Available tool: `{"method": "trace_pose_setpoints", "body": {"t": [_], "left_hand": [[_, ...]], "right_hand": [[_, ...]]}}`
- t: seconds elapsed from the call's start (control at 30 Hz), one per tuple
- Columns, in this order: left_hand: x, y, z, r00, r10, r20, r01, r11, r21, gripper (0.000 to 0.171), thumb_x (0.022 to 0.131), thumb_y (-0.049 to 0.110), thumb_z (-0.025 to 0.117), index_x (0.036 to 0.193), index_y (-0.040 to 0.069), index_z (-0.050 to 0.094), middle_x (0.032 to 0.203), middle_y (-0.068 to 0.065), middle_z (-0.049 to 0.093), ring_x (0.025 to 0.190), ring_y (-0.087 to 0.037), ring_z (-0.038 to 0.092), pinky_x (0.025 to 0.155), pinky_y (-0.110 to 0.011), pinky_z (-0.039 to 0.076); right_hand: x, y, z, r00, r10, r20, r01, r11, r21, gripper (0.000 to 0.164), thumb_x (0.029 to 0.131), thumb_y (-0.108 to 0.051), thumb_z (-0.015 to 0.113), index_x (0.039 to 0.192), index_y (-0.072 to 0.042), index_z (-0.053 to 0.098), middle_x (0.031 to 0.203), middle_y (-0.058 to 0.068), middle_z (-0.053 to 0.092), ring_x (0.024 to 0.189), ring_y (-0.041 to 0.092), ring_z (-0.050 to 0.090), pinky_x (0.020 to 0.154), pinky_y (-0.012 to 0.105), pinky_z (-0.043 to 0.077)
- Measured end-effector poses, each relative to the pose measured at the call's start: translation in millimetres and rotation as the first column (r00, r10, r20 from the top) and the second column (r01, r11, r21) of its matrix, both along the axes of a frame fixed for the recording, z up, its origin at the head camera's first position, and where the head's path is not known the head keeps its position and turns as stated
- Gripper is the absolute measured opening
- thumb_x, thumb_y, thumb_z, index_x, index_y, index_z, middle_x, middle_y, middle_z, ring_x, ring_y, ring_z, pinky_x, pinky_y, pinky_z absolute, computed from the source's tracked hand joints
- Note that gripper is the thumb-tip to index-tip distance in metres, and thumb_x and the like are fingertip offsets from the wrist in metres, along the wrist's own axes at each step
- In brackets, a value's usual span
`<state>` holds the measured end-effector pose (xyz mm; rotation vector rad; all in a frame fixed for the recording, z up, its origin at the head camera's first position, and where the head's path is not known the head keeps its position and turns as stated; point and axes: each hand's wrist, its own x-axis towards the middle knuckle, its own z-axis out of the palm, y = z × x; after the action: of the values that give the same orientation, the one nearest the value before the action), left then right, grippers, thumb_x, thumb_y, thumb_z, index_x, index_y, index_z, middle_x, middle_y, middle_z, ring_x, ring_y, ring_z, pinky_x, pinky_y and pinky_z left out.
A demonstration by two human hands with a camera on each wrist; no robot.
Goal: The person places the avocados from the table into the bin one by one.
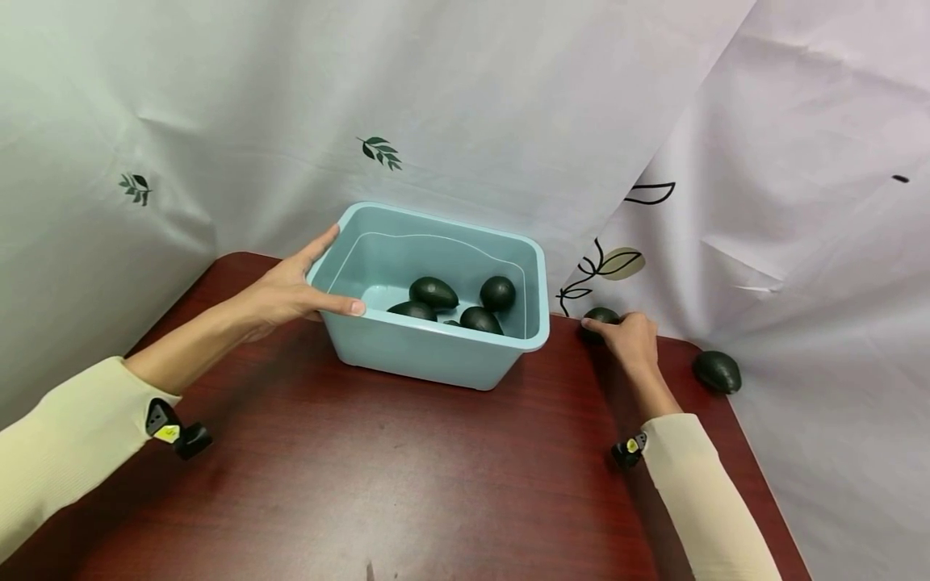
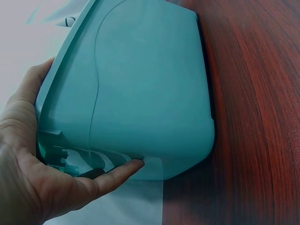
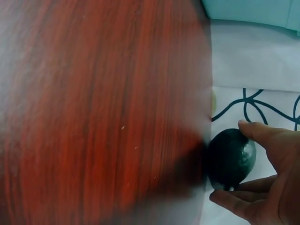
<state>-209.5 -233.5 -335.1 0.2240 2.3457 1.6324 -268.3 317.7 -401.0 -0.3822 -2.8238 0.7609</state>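
A light blue plastic bin (image 1: 429, 353) stands at the back of the table, with several dark green avocados (image 1: 433, 292) lying inside. My left hand (image 1: 283, 290) grips the bin's left end, its thumb across the front rim. In the left wrist view, the fingers of that hand (image 2: 51, 180) curve round the bin's end wall (image 2: 150, 84). Right of the bin, my right hand (image 1: 634, 343) holds another avocado (image 3: 230, 157) between thumb and fingers at the table's back edge. Farther right, a loose avocado (image 1: 717, 372) lies near the table's right edge.
The dark red wood-grain table (image 1: 407, 476) runs forward from the bin. White cloth (image 1: 465, 105) with leaf prints hangs right behind the table and along both sides. Wrist-worn cameras (image 1: 174, 428) sit at both sleeves.
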Motion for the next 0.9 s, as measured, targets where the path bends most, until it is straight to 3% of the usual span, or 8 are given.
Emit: {"method": "trace_pose_setpoints", "body": {"t": [0.2,0.3,0.43,0.5,0.57,0.63,0.8,0.9], "left_hand": [[-1.6,1,0.0,1.000,0.002,0.001,-0.002,1.000,0.000,0.136,0.092,0.027,0.096,0.180,0.048,-0.006,0.186,-0.014,0.020,0.154,-0.042,0.045,0.103,-0.047,0.063],[-2.3,1,-0.5,1.000,0.006,-0.003,-0.006,1.000,-0.004,0.136,0.092,0.028,0.096,0.180,0.048,-0.005,0.186,-0.014,0.022,0.153,-0.042,0.046,0.103,-0.047,0.063],[-1.6,0,0.1,1.000,0.012,0.002,-0.012,1.000,-0.010,0.136,0.092,0.028,0.097,0.180,0.049,-0.005,0.186,-0.012,0.021,0.153,-0.042,0.046,0.104,-0.048,0.063],[-0.7,-1,0.9,1.000,0.017,0.006,-0.017,1.000,-0.014,0.136,0.091,0.028,0.097,0.180,0.050,-0.005,0.187,-0.010,0.018,0.154,-0.042,0.046,0.104,-0.048,0.063],[-0.2,-1,1.3,1.000,0.018,0.005,-0.018,1.000,-0.015,0.136,0.092,0.028,0.097,0.180,0.050,-0.005,0.187,-0.009,0.017,0.154,-0.042,0.046,0.104,-0.049,0.063],[-0.2,-2,1.1,1.000,0.018,0.005,-0.018,1.000,-0.016,0.136,0.092,0.029,0.096,0.180,0.050,-0.005,0.187,-0.009,0.017,0.154,-0.042,0.046,0.104,-0.048,0.063],[-1.7,-2,-0.6,1.000,0.012,0.005,-0.012,1.000,-0.021,0.136,0.093,0.029,0.096,0.179,0.050,-0.007,0.188,-0.010,0.016,0.155,-0.042,0.045,0.105,-0.049,0.062],[-2.8,-1,-1.8,1.000,0.006,0.006,-0.006,1.000,-0.019,0.136,0.093,0.028,0.095,0.179,0.050,-0.008,0.188,-0.011,0.015,0.155,-0.043,0.044,0.106,-0.052,0.062]], "right_hand": [[4.7,7,-1.0,1.000,0.001,0.019,0.000,1.000,-0.009,0.061,0.092,-0.055,0.088,0.070,-0.012,0.052,0.064,-0.001,0.046,0.086,0.030,0.048,0.067,0.038,0.044],[7.7,8,0.5,0.999,-0.001,0.049,0.002,1.000,-0.025,0.054,0.093,-0.052,0.087,0.079,-0.005,0.062,0.069,0.004,0.055,0.092,0.033,0.051,0.072,0.041,0.048],[8.4,9,3.5,0.994,-0.009,0.113,0.015,0.998,-0.057,0.060,0.096,-0.047,0.084,0.116,0.009,0.077,0.110,0.028,0.077,0.121,0.044,0.056,0.100,0.053,0.055],[7.0,11,4.4,0.991,-0.010,0.135,0.021,0.997,-0.080,0.071,0.096,-0.046,0.083,0.136,0.012,0.072,0.136,0.035,0.072,0.138,0.051,0.051,0.116,0.058,0.051],[4.8,12,4.0,0.990,-0.017,0.140,0.033,0.994,-0.106,0.080,0.095,-0.046,0.082,0.146,0.013,0.066,0.150,0.037,0.065,0.148,0.054,0.046,0.125,0.060,0.046],[-0.7,17,-1.8,0.993,-0.030,0.115,0.042,0.993,-0.109,0.085,0.091,-0.052,0.085,0.144,0.012,0.068,0.147,0.036,0.068,0.145,0.053,0.051,0.120,0.054,0.051],[0.4,19,-3.8,0.993,-0.054,0.102,0.070,0.984,-0.161,0.083,0.093,-0.051,0.085,0.146,0.010,0.068,0.148,0.033,0.069,0.141,0.046,0.059,0.118,0.051,0.053],[6.3,17,-0.9,0.991,-0.057,0.117,0.081,0.974,-0.211,0.080,0.097,-0.043,0.083,0.153,0.010,0.062,0.157,0.033,0.062,0.148,0.045,0.055,0.125,0.055,0.048]]}}
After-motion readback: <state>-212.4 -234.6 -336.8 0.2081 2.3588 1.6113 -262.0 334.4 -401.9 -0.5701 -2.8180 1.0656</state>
